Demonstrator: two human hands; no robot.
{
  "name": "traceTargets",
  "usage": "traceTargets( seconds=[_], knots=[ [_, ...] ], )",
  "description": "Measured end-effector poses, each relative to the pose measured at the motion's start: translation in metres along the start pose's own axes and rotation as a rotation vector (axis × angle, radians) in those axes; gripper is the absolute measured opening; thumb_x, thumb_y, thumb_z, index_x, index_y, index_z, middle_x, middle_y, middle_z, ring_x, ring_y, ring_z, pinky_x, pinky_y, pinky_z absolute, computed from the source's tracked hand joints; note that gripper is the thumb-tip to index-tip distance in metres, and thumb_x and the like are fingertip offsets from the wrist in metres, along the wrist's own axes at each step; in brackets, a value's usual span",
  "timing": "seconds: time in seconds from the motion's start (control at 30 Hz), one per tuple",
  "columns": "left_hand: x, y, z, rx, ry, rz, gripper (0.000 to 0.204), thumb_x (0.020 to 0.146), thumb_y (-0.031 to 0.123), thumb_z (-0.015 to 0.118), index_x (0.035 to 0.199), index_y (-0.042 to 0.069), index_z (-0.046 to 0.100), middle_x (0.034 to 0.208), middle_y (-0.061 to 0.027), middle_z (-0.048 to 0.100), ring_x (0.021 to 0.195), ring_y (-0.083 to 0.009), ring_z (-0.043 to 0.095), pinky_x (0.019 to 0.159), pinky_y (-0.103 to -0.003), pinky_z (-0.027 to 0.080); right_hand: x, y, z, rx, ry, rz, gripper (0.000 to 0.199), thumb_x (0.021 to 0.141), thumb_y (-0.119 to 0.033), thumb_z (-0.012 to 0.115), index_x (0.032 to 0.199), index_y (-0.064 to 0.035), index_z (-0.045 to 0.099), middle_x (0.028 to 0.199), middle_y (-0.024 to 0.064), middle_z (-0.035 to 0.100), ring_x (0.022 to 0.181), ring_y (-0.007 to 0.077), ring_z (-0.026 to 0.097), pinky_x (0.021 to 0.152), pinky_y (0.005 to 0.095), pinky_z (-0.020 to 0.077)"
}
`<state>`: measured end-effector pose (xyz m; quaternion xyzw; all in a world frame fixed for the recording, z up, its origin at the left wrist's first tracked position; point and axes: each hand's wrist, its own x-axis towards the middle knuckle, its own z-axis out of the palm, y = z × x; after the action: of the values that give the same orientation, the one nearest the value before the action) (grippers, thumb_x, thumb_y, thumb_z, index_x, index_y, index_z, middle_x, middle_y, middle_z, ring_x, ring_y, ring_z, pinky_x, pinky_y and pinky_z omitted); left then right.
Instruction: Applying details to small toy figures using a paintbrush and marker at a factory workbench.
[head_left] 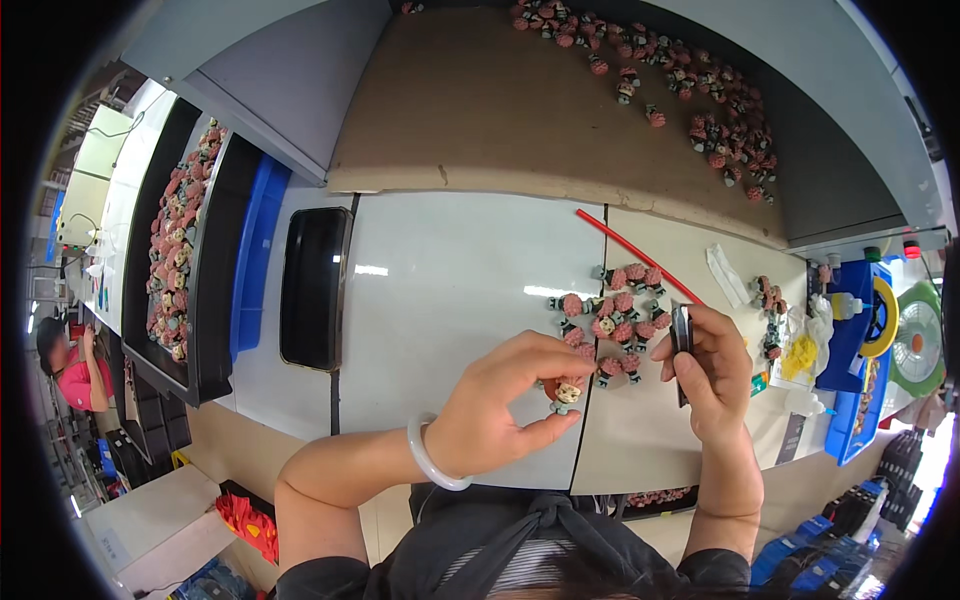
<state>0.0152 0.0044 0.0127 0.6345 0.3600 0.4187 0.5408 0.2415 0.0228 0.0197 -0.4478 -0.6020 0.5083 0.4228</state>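
My left hand (505,400) pinches a small toy figurine (566,394) with a pale face and dark body between thumb and fingertips, just above the white table (450,290). My right hand (712,370) grips a thin dark tool (682,345), held upright close to the figurine. Between and just beyond both hands lies a cluster of several small figurines with pink heads (612,320) on the table. A pale bangle (428,455) circles my left wrist.
A black phone (314,288) lies left of the cluster. A black tray of figurines (178,250) and a blue bin (255,255) stand at the left. More figurines (690,90) scatter on brown board behind. A red stick (635,252), blue bins (850,330) and a fan (922,340) sit right. Another person (75,365) works far left.
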Motion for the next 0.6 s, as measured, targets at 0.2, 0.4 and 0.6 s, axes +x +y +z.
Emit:
traceTargets(
  seconds=[0.2, 0.4, 0.6],
  knots=[
    [-0.0009, 0.0002, -0.0005, -0.008, 0.036, -0.022, 0.031, 0.063, -0.001, 0.073, 0.091, 0.003, 0.059, 0.095, -0.0101, 0.053, 0.080, -0.0165, 0.055, 0.070, -0.027, 0.047, 0.0000, 0.0009, -0.0010, -0.072, -0.048, -0.021, 0.034, 0.082, -0.009, 0.051, 0.112, 0.0046, 0.042, 0.076, 0.0105, 0.056, 0.061, 0.0094, 0.050, 0.055, 0.0196, 0.0418],
    [0.0002, -0.0009, -0.0020, 0.046, 0.036, 0.041, 0.036, 0.060, 0.004, 0.078, 0.092, 0.004, 0.060, 0.091, -0.0086, 0.054, 0.077, -0.0163, 0.056, 0.069, -0.027, 0.047, 0.0028, -0.0009, 0.0015, -0.100, -0.085, -0.038, 0.032, 0.080, -0.006, 0.050, 0.108, 0.0067, 0.044, 0.077, 0.0099, 0.055, 0.062, 0.0099, 0.052, 0.052, 0.0199, 0.0423],
    [-0.0016, 0.0005, -0.0008, 0.069, 0.064, 0.034, 0.038, 0.058, 0.006, 0.079, 0.091, 0.004, 0.061, 0.091, -0.0083, 0.053, 0.077, -0.0161, 0.055, 0.069, -0.027, 0.046, 0.0039, 0.0023, -0.0002, -0.145, -0.162, -0.063, 0.031, 0.078, -0.002, 0.050, 0.107, 0.0063, 0.045, 0.091, 0.0119, 0.056, 0.067, 0.0115, 0.054, 0.053, 0.0212, 0.0437]
  ],
)
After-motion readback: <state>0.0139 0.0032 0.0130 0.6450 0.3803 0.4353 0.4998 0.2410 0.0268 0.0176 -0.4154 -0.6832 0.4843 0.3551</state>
